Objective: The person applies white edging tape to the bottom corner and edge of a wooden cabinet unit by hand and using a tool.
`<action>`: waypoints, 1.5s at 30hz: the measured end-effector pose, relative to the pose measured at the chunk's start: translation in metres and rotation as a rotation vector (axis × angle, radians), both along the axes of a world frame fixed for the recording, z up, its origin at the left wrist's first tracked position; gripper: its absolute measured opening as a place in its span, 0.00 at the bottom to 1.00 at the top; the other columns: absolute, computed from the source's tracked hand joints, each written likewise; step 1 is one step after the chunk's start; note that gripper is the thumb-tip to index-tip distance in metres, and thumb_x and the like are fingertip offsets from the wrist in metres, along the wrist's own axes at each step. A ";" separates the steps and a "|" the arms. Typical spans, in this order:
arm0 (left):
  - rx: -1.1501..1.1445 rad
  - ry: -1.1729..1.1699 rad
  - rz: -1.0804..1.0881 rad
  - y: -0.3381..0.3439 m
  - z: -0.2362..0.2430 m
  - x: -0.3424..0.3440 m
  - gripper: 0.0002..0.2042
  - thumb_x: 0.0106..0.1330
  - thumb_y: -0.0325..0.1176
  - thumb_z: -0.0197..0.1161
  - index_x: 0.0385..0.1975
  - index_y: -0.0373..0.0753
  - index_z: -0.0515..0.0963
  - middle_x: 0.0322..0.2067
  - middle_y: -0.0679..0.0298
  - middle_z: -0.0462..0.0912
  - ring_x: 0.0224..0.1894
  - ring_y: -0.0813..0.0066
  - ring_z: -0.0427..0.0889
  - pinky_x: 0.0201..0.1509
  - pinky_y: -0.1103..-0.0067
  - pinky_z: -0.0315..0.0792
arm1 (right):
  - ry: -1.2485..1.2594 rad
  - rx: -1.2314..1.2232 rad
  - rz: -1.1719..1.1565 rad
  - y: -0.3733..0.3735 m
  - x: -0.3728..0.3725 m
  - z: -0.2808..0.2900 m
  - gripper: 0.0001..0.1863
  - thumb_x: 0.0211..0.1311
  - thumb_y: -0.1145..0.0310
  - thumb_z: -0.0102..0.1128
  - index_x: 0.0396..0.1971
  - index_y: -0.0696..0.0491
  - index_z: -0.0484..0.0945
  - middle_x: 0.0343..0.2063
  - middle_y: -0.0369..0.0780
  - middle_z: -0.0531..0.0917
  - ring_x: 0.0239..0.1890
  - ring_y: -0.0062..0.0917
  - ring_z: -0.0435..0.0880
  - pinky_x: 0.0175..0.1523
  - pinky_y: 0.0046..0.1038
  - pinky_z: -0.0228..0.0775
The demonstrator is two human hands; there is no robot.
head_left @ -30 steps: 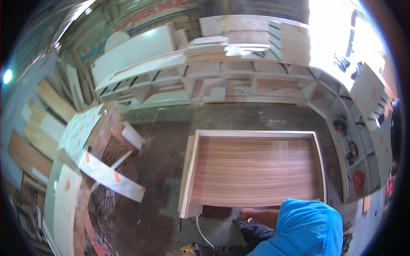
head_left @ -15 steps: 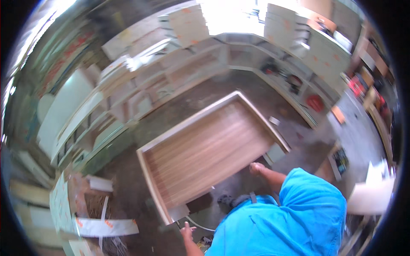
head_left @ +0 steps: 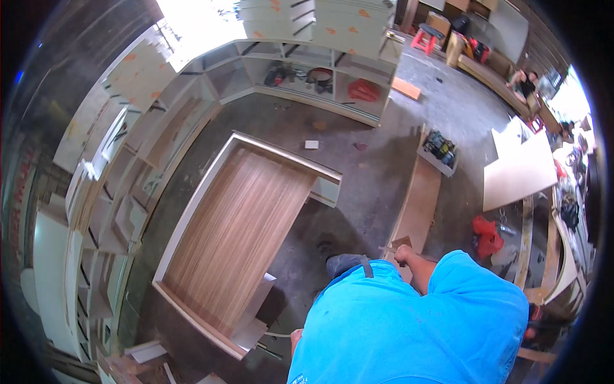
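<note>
Along the left and top of the frame, one pale run of open cabinets (head_left: 229, 83) bends round a corner. Left of centre lies one framed wood-grain panel (head_left: 240, 230), probably heavy, stiff and smooth-faced; its raised pale rims look best to grip, from opposite sides. Right of centre are one long brown plank (head_left: 419, 198) and, by its upper end, one tool-filled box (head_left: 448, 170). Two hands show: the right hand (head_left: 403, 255), fingers curled at the plank's lower end, holding unclear; the left hand (head_left: 296, 339), lower centre, mostly hidden, fingers impossible to tell, near one white cable (head_left: 276, 335).
</note>
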State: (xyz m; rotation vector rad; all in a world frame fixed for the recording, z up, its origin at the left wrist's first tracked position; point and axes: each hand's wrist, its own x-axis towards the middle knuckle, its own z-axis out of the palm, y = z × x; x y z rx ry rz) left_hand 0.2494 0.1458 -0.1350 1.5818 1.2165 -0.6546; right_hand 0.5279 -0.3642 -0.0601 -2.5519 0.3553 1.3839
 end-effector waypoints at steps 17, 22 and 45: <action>-0.024 -0.007 0.203 -0.055 0.074 0.369 0.12 0.69 0.40 0.57 0.37 0.36 0.77 0.27 0.59 0.81 0.23 0.64 0.82 0.25 0.71 0.75 | -0.290 0.339 -0.477 -0.144 0.294 -0.010 0.12 0.56 0.68 0.51 0.23 0.58 0.83 0.18 0.46 0.83 0.17 0.30 0.83 0.25 0.32 0.77; -0.181 -0.068 -0.024 -0.208 0.049 0.527 0.12 0.67 0.40 0.62 0.38 0.36 0.78 0.26 0.61 0.82 0.24 0.67 0.82 0.25 0.72 0.75 | -0.474 0.371 -0.730 -0.234 0.390 0.074 0.09 0.57 0.70 0.52 0.29 0.56 0.80 0.20 0.42 0.81 0.17 0.25 0.82 0.20 0.28 0.75; -0.183 0.156 0.088 -0.271 -0.011 0.903 0.16 0.66 0.40 0.62 0.39 0.29 0.77 0.28 0.57 0.81 0.23 0.66 0.81 0.23 0.73 0.76 | -0.149 0.181 0.291 -0.317 0.793 -0.053 0.15 0.56 0.64 0.54 0.20 0.58 0.81 0.17 0.43 0.83 0.19 0.28 0.84 0.24 0.33 0.75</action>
